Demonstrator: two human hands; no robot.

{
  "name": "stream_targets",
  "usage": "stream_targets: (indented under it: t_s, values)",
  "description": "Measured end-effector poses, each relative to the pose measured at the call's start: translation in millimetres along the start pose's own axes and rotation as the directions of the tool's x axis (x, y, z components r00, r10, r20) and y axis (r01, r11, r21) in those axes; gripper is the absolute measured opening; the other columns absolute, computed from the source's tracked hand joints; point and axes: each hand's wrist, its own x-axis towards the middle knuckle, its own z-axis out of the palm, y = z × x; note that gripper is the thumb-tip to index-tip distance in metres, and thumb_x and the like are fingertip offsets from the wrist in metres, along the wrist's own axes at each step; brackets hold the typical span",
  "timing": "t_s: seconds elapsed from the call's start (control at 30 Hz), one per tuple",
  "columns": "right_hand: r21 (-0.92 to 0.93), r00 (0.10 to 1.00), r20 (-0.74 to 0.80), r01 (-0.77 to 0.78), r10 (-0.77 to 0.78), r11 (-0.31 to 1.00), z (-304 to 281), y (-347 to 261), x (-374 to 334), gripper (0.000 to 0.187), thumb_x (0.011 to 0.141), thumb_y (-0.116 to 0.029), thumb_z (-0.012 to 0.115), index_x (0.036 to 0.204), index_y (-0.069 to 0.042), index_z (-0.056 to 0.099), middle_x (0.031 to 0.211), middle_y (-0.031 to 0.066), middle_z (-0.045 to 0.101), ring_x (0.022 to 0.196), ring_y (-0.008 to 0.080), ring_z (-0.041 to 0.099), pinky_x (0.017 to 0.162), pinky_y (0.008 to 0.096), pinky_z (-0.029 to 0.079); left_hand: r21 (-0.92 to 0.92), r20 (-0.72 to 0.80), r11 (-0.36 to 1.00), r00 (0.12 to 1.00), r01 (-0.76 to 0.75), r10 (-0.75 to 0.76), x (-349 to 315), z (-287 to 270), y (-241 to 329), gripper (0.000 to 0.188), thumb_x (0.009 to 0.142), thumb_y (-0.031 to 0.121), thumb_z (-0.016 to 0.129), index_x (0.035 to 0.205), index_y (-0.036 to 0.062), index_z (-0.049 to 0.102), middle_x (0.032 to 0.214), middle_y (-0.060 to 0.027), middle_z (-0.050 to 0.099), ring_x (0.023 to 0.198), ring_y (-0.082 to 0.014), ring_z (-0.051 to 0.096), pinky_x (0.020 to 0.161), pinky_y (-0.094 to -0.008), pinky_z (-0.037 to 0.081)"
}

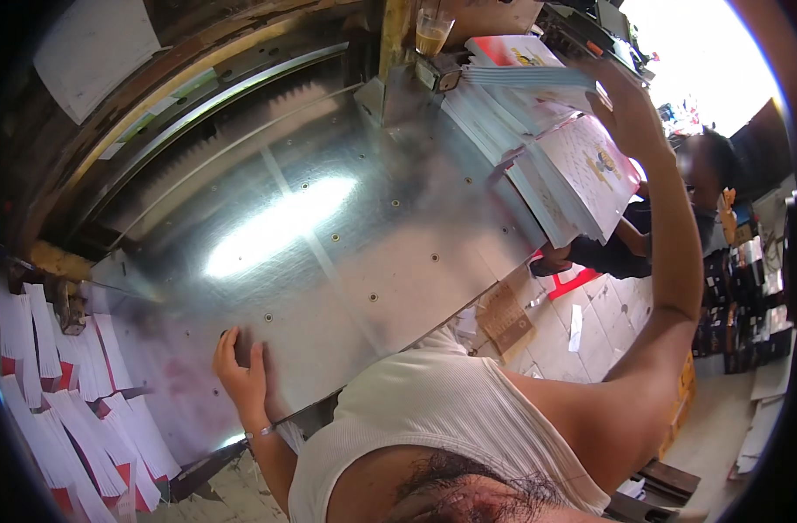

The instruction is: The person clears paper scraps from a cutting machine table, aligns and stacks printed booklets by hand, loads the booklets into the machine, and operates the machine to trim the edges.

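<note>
My left hand (240,373) lies on the bare metal table (355,288), thumb apart from the fingers and nothing in it. On the far right my right hand (629,113) reaches to the piled booklets, its fingers and thumb around the end of a thin bundle of booklets (533,78) with bluish edges. The fingertips are partly blurred. Just below that bundle, more booklets (590,166) with pinkish-white printed covers lie in leaning stacks at the table's right edge. Another booklet with a red and white cover (503,50) shows behind the bundle.
A glass of brown drink (432,33) stands beyond the table's far edge. Many white page blocks with red parts (67,410) are stacked at the left. A long machine opening (224,131) runs along the back. Another person (703,183) sits beyond the booklets; cardboard (505,321) lies on the floor.
</note>
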Motion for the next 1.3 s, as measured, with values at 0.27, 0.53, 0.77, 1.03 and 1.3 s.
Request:
stream_targets:
  t_s: [0.27, 0.53, 0.77, 1.03, 1.3]
  values:
    - [0.831, 0.983, -0.098, -0.007, 0.158, 0.557, -80.6, -142.9, 71.3, 0.045, 0.073, 0.007, 0.056, 0.118, -0.002, 0.058, 0.12, 0.0097, 0.053, 0.116, 0.0198, 0.054, 0.098, 0.0328, 0.046, -0.643, 0.047, 0.766, 0.998, -0.004, 0.044, 21.9, 5.2, 81.3, 0.111, 0.075, 0.046, 0.086, 0.157, 0.0075, 0.023, 0.157, -0.0155, 0.034, 0.143, -0.0315, 0.037, 0.115, -0.0492, 0.031]
    - [0.946, 0.941, -0.325, 0.325, 0.095, 0.008, -13.4, -242.6, 47.0, 0.052, 0.081, 0.003, 0.063, 0.131, 0.006, 0.048, 0.128, 0.0166, 0.057, 0.114, 0.0226, 0.058, 0.101, 0.0344, 0.045, -0.856, 0.414, 0.306, 0.907, 0.417, -0.077, 4.0, -55.8, 91.2, 0.101, 0.072, 0.014, 0.09, 0.15, -0.0013, 0.028, 0.142, -0.0148, 0.048, 0.133, -0.0254, 0.047, 0.112, -0.0404, 0.036]
    - [0.826, 0.849, -0.529, 0.51, -0.018, -0.239, -24.8, -294.0, 69.9, 0.063, 0.077, 0.003, 0.068, 0.132, 0.005, 0.036, 0.122, 0.0215, 0.058, 0.107, 0.0214, 0.059, 0.091, 0.0345, 0.051, -0.716, 0.004, 0.697, 0.997, -0.047, 0.071, 2.6, -55.0, 84.8, 0.058, 0.08, 0.016, 0.085, 0.129, 0.0016, 0.058, 0.119, -0.0084, 0.067, 0.112, -0.0187, 0.061, 0.098, -0.0348, 0.047]
    - [0.788, 0.817, -0.573, 0.572, 0.066, -0.228, -37.7, -297.5, 77.1, 0.054, 0.086, -0.019, 0.075, 0.126, -0.006, 0.043, 0.117, 0.0188, 0.061, 0.098, 0.0202, 0.062, 0.09, 0.0348, 0.052, -0.761, 0.155, 0.645, 0.986, 0.077, 0.066, -32.8, 32.4, 104.0, 0.026, 0.08, 0.007, 0.083, 0.102, 0.0024, 0.072, 0.101, -0.0055, 0.073, 0.1, -0.0167, 0.068, 0.089, -0.0339, 0.055]
    - [0.953, 0.977, -0.058, 0.116, 0.207, -0.278, 57.2, -252.3, 49.2, 0.062, 0.078, -0.009, 0.074, 0.132, 0.006, 0.048, 0.119, 0.0112, 0.06, 0.109, 0.021, 0.06, 0.096, 0.0328, 0.047, -0.962, -0.083, 0.273, 0.933, 0.017, -0.351, -51.7, -10.8, 40.5, 0.05, 0.075, -0.011, 0.077, 0.121, -0.0063, 0.058, 0.106, -0.0155, 0.071, 0.097, -0.0225, 0.07, 0.087, -0.0378, 0.058]
